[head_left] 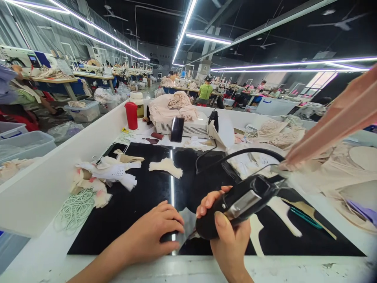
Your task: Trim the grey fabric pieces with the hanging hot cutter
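Note:
My right hand [228, 230] is wrapped round a black hand tool [240, 202] with a metal plate and a black cable [235, 157]. The tool's tip touches a pink fabric strip [332, 125] that hangs down from the upper right. My left hand [157, 232] rests palm down on the glossy black work mat [138, 196], fingers curled over a small grey fabric piece [186, 224] near the mat's front edge.
White and beige fabric cut-outs [110, 171], a coil of white cord [75, 210], a phone [113, 150], a red cup [131, 115], a white box machine [188, 127] and piled fabric lie around. A teal pen [304, 218] lies to the right. Other workers sit at distant tables.

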Demonstrator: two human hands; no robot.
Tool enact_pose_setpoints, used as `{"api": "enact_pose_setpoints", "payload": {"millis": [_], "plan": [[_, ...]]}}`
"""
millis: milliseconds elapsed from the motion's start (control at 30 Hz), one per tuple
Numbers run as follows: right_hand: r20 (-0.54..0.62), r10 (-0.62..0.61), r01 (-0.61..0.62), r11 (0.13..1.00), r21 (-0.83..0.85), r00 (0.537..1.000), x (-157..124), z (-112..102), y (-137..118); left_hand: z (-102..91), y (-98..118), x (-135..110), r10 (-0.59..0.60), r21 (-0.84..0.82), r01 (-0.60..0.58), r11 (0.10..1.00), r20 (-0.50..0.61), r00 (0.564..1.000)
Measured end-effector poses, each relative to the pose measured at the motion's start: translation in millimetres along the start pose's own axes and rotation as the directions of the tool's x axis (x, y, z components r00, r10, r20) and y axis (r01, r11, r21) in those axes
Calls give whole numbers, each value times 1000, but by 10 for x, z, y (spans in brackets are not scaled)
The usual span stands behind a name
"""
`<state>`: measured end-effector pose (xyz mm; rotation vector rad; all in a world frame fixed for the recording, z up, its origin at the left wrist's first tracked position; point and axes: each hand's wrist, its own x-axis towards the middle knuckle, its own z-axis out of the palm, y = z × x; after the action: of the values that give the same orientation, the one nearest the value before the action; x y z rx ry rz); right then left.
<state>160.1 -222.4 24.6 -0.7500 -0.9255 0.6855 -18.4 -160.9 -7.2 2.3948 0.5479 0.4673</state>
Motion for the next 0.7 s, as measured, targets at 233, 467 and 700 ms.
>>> {"api": "enact_pose_setpoints", "payload": {"millis": [233, 467, 700], "plan": [[-195, -108, 89, 991, -101, 975, 242, -215, -72, 44, 35, 25, 29, 65, -30, 997, 23, 999], [-181, -115, 95, 989, -117, 977, 257, -265, 25, 80, -9, 62, 39, 121, -53, 991, 118, 992], [-140, -106, 92, 991, -100, 984, 210, -251, 58, 83, -18, 47, 11, 118, -27, 993, 135, 991]]}}
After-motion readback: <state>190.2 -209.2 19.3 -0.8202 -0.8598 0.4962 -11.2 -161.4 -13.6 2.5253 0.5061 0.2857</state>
